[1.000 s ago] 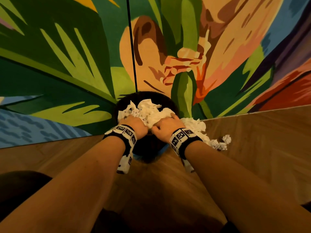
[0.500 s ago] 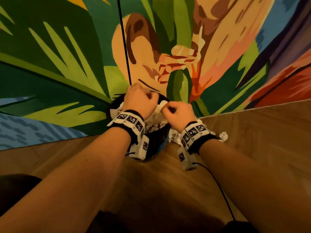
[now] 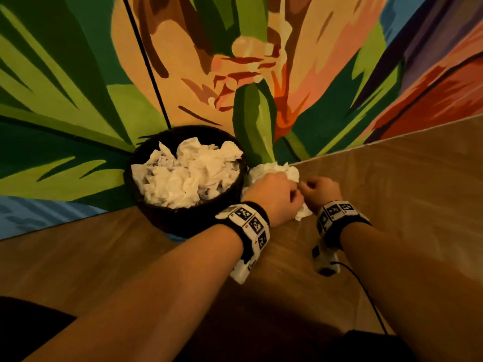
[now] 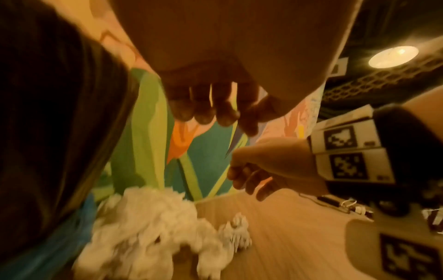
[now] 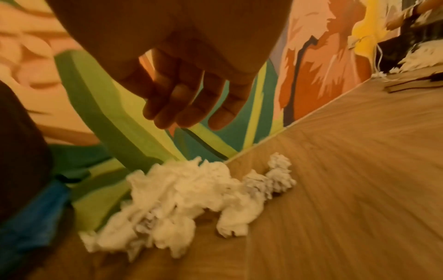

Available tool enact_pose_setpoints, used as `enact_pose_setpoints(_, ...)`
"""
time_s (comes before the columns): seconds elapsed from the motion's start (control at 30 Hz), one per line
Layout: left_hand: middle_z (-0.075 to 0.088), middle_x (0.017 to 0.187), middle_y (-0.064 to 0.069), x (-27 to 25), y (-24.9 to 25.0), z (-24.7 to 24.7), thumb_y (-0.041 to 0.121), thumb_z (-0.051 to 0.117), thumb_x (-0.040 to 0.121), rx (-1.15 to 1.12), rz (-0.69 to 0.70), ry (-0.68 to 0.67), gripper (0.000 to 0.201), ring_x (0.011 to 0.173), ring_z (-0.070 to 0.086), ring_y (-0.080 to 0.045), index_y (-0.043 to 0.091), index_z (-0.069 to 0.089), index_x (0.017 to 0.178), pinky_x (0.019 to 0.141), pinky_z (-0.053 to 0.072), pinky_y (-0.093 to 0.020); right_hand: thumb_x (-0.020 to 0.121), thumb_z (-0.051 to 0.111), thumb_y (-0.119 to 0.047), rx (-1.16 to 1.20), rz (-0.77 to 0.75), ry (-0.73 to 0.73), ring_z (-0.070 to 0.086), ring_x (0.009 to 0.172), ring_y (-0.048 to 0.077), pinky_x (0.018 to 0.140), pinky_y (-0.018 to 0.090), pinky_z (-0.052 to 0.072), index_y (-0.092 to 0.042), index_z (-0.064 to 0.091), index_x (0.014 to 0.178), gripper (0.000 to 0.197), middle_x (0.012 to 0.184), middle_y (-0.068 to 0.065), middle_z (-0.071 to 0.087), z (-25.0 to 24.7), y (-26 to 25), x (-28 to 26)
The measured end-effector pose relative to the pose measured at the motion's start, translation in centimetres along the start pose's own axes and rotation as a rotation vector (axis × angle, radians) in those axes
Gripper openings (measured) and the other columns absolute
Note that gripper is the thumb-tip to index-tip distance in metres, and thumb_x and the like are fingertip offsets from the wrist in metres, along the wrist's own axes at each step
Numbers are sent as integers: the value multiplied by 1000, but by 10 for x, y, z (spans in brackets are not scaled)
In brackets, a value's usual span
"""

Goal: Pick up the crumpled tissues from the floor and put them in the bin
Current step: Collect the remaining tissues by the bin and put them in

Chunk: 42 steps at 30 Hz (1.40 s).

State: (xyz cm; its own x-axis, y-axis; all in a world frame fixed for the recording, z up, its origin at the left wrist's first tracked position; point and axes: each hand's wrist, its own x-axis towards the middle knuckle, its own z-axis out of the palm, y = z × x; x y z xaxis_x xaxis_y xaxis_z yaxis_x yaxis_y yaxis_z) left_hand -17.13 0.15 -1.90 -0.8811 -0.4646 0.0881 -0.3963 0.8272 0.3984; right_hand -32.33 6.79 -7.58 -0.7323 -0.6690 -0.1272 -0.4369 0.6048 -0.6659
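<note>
From the head camera, a dark round bin [image 3: 183,218] stands on the wooden floor [image 3: 392,192] against a painted wall [image 3: 65,87] and is heaped with crumpled white tissues [image 3: 188,176]. Just to the right of the bin, a second pile of tissues [image 3: 274,169] lies on the floor at the foot of the wall. The left hand [image 3: 274,197] and the right hand [image 3: 320,190] are side by side above this pile, knuckles up, each with a marker-patterned wristband; from here I cannot tell how the fingers lie. A white scrap shows between the two wrists. A thin black cable [image 3: 366,296] trails from the right wrist across the floor. In the left wrist camera, the left hand [image 4: 215,91] hangs above the pile of tissues [image 4: 148,233] with fingers [image 4: 203,111] together and bent downward, apart from the paper and holding nothing. The right hand [image 4: 268,166] is beside it, fingers loosely curled, also empty. The dark side of the bin [image 4: 48,113] fills the left edge, with a blue strip at its base. This picture is blurred. In the right wrist camera, the right hand [image 5: 187,75] hovers over the pile [image 5: 182,200], fingers [image 5: 167,109] close together and slightly bent, clear of the tissues. Two smaller balls [image 5: 278,176] sit at the pile's right end on the floor [image 5: 359,170].
</note>
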Motion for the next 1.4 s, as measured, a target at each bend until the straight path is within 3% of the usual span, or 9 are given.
enact_pose_setpoints(0.13, 63, 96, -8, 3, -21, 58, 34, 52, 92, -104, -216, -293, 19, 89, 61, -28, 21, 63, 84, 79, 53, -35, 94, 56, -30, -176, 104, -158, 63, 88, 28, 76, 32, 51, -15, 72, 98, 22, 94, 9, 68, 13, 41, 5)
enact_pose_setpoints(0.27, 55, 128, -8, 3, -55, 111, 31, 53, 92, -81, -363, -474, 31, 115, 53, -27, 17, 59, 119, 94, 47, -34, 92, 56, -28, -330, 122, -273, 59, 89, 22, 74, 29, 47, -18, 68, 106, 21, 106, 6, 68, 35, 73, 10)
enact_pose_setpoints(0.57, 7, 162, 11, 30, -95, 172, 32, 55, 91, -234, -388, -392, 68, 140, 32, -24, 28, 25, 152, 110, 36, -36, 93, 55, -29, -446, 56, -504, 25, 143, 32, 116, 44, 29, -29, 28, 151, 64, 160, -1, 17, 88, 113, 38)
enact_pose_setpoints(0.73, 23, 155, 4, 35, -108, 195, 31, 55, 93, -115, -346, -410, 73, 129, 40, -33, 31, 16, 154, 106, 38, -42, 95, 53, -28, -477, 66, -422, 28, 140, 34, 112, 43, 32, -22, 20, 154, 67, 157, 5, 24, 107, 126, 42)
enact_pose_setpoints(0.87, 50, 130, -1, 23, -113, 203, 27, 54, 95, -51, -269, -337, 31, 115, 50, -27, 23, 52, 126, 95, 44, -40, 95, 55, -26, -357, 33, -287, 54, 114, 31, 93, 35, 44, -22, 59, 125, 31, 128, 10, 53, 113, 135, 30)
enact_pose_setpoints(1.0, 49, 119, -5, 16, -106, 205, 36, 44, 98, -80, -308, -295, 34, 107, 50, -25, 11, 67, 99, 92, 43, -36, 98, 50, -35, -303, 36, -270, 48, 121, 29, 102, 38, 41, -18, 63, 119, 30, 125, 7, 54, 114, 138, 17)
enact_pose_setpoints(1.17, 49, 111, -3, 35, -88, 190, 32, 44, 102, -263, -269, -107, 29, 95, 55, -22, 10, 61, 94, 80, 41, -29, 96, 49, -32, -109, 187, -122, 49, 119, 31, 92, 29, 37, -26, 47, 67, 29, 115, 17, 57, 103, 137, 19)
enact_pose_setpoints(1.27, 31, 147, 0, 52, -80, 185, 23, 39, 104, -264, -224, -123, 29, 111, 55, -20, 12, 61, 117, 91, 43, -27, 97, 52, -24, -89, 117, -43, 54, 109, 29, 83, 26, 36, -13, 60, 96, 14, 125, 14, 52, 99, 129, 27)
enact_pose_setpoints(1.4, 7, 162, 4, 67, -76, 190, 12, 44, 102, -205, -233, -296, 31, 126, 49, -20, 13, 56, 130, 105, 41, -33, 89, 60, -11, -142, 95, -117, 54, 115, 29, 86, 28, 42, -19, 54, 127, 40, 144, 7, 34, 101, 126, 37)
